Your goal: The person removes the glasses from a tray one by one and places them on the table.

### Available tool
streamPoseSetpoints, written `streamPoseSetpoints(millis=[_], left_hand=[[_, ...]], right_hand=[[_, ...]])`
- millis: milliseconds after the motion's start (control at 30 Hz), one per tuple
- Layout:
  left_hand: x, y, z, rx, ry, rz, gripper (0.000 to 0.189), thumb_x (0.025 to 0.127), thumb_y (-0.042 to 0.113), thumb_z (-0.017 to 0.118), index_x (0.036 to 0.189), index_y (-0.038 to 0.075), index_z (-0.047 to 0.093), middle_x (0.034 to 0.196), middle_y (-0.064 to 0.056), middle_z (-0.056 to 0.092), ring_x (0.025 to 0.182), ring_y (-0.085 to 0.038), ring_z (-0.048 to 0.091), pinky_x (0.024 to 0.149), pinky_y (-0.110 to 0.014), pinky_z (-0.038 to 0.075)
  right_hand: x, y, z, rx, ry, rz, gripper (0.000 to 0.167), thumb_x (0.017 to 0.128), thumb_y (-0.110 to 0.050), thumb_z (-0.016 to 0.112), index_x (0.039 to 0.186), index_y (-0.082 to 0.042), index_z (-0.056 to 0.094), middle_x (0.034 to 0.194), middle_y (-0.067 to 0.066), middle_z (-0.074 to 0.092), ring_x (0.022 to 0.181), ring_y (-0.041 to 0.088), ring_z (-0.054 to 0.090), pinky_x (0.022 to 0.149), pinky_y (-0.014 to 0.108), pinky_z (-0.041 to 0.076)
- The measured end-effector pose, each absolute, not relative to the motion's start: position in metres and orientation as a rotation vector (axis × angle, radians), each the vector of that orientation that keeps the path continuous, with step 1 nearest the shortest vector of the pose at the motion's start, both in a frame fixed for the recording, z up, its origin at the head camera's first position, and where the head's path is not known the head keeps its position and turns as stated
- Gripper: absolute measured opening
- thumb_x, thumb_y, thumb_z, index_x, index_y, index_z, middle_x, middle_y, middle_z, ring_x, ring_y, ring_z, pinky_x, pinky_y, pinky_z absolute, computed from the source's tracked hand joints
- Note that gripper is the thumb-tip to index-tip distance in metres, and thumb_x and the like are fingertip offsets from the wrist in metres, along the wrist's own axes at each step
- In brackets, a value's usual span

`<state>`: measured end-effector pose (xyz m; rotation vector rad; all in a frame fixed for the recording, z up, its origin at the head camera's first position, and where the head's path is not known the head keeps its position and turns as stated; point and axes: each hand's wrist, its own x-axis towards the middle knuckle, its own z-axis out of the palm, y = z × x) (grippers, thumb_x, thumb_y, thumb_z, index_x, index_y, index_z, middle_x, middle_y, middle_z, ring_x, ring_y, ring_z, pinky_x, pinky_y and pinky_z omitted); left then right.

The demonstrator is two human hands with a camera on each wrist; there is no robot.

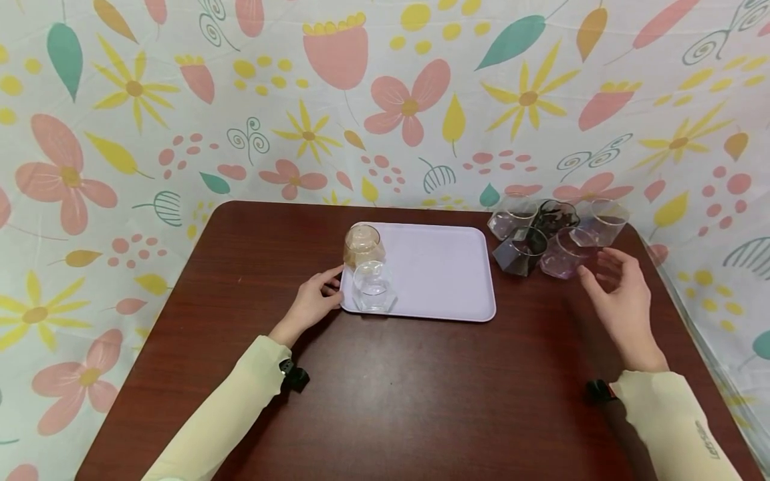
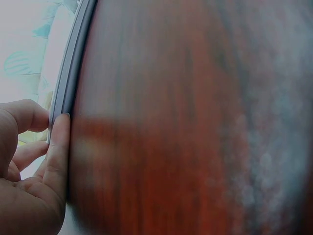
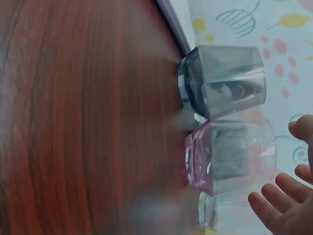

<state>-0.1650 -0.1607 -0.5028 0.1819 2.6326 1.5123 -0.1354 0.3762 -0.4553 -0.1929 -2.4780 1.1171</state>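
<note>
In the head view my left hand [image 1: 313, 297] holds the left rim of a pale lilac tray [image 1: 445, 274], thumb and fingers at its edge. On the tray's left side stand an amber glass [image 1: 363, 247] and, nearer me, a clear glass [image 1: 373, 290]. My right hand [image 1: 622, 304] is spread apart beside a pink-tinted glass [image 1: 559, 260], holding nothing. Left of that glass stands a dark grey glass [image 1: 519, 257]. The right wrist view has the pink glass [image 3: 230, 156] and grey glass [image 3: 225, 81] side by side, with the right hand's fingers [image 3: 279, 198] apart from them.
Behind those two glasses are a clear glass [image 1: 511, 217], a dark glass [image 1: 556, 215] and another clear glass [image 1: 606, 224], all close together at the far right corner. A brown wooden table [image 1: 421, 394] carries everything. Patterned cloth [image 1: 409, 107] hangs behind it.
</note>
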Motion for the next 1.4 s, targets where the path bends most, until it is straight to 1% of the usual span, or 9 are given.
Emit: streamPoseSetpoints(millis=[100,233,300,500,667,833,1033,1267,1400], left_hand=[[-0.165,-0.161,-0.503,0.183,2.633,1.506,0.063,0.085,-0.003,0.064,0.147,0.005,0.059,0.109,-0.019,0.066,0.090,-0.026,0.071,0.068,-0.025,0.064],[-0.165,-0.161,-0.502,0.188,2.641,1.495,0.063,0.085,-0.002,0.065,0.147,0.006,0.059,0.109,-0.018,0.067,0.091,-0.026,0.071,0.068,-0.025,0.064],[-0.166,-0.161,-0.502,0.190,2.642,1.494,0.063,0.085,-0.003,0.065,0.147,0.006,0.059,0.109,-0.019,0.067,0.091,-0.027,0.071,0.068,-0.025,0.064],[-0.166,-0.160,-0.501,0.187,2.640,1.493,0.064,0.085,-0.003,0.065,0.148,0.006,0.059,0.109,-0.018,0.066,0.091,-0.027,0.071,0.068,-0.026,0.064],[-0.165,-0.160,-0.501,0.177,2.637,1.489,0.064,0.085,-0.002,0.064,0.148,0.007,0.058,0.109,-0.018,0.066,0.092,-0.027,0.071,0.068,-0.026,0.064],[-0.165,-0.160,-0.501,0.156,2.626,1.486,0.064,0.086,-0.001,0.065,0.149,0.008,0.058,0.110,-0.017,0.065,0.093,-0.026,0.071,0.068,-0.025,0.064],[-0.165,-0.160,-0.500,0.172,2.635,1.499,0.063,0.085,-0.002,0.065,0.148,0.006,0.059,0.109,-0.018,0.066,0.091,-0.027,0.071,0.067,-0.025,0.064],[-0.165,-0.160,-0.501,0.173,2.631,1.513,0.063,0.085,-0.002,0.065,0.147,0.006,0.060,0.108,-0.019,0.066,0.090,-0.027,0.071,0.067,-0.025,0.064],[-0.164,-0.159,-0.501,0.166,2.629,1.507,0.063,0.085,-0.002,0.065,0.147,0.007,0.059,0.109,-0.019,0.066,0.091,-0.027,0.071,0.067,-0.026,0.064]], right_hand=[[-0.131,0.370,-0.451,-0.187,-2.456,1.108,0.056,0.097,-0.020,0.072,0.148,-0.008,0.052,0.132,0.008,0.060,0.105,-0.009,0.053,0.085,0.003,0.044],[-0.126,0.363,-0.447,-0.153,-2.411,1.111,0.053,0.096,-0.017,0.072,0.145,-0.007,0.055,0.123,-0.005,0.060,0.101,-0.009,0.055,0.083,0.004,0.044],[-0.124,0.359,-0.445,-0.125,-2.397,1.106,0.051,0.096,-0.015,0.071,0.144,-0.006,0.056,0.120,-0.010,0.059,0.100,-0.010,0.056,0.082,0.004,0.044],[-0.120,0.347,-0.441,-0.049,-2.372,1.106,0.048,0.095,-0.010,0.071,0.141,-0.002,0.058,0.117,-0.010,0.061,0.099,-0.009,0.058,0.082,0.004,0.044],[-0.121,0.339,-0.441,-0.014,-2.354,1.147,0.048,0.094,-0.006,0.071,0.140,-0.002,0.059,0.117,-0.012,0.061,0.100,-0.010,0.058,0.084,0.004,0.045],[-0.122,0.328,-0.436,0.017,-2.349,1.190,0.048,0.094,-0.002,0.071,0.140,0.000,0.058,0.117,-0.008,0.062,0.102,-0.008,0.059,0.086,0.004,0.047],[-0.121,0.312,-0.428,0.071,-2.350,1.237,0.049,0.094,0.001,0.071,0.141,0.000,0.057,0.121,-0.004,0.062,0.106,-0.004,0.059,0.089,0.005,0.047],[-0.122,0.290,-0.418,0.185,-2.385,1.283,0.049,0.095,0.001,0.069,0.142,0.003,0.054,0.125,0.015,0.063,0.106,-0.009,0.060,0.091,0.005,0.048],[-0.124,0.280,-0.416,0.239,-2.426,1.276,0.050,0.096,-0.002,0.069,0.143,0.001,0.053,0.129,0.020,0.063,0.109,-0.012,0.056,0.092,0.003,0.047]])
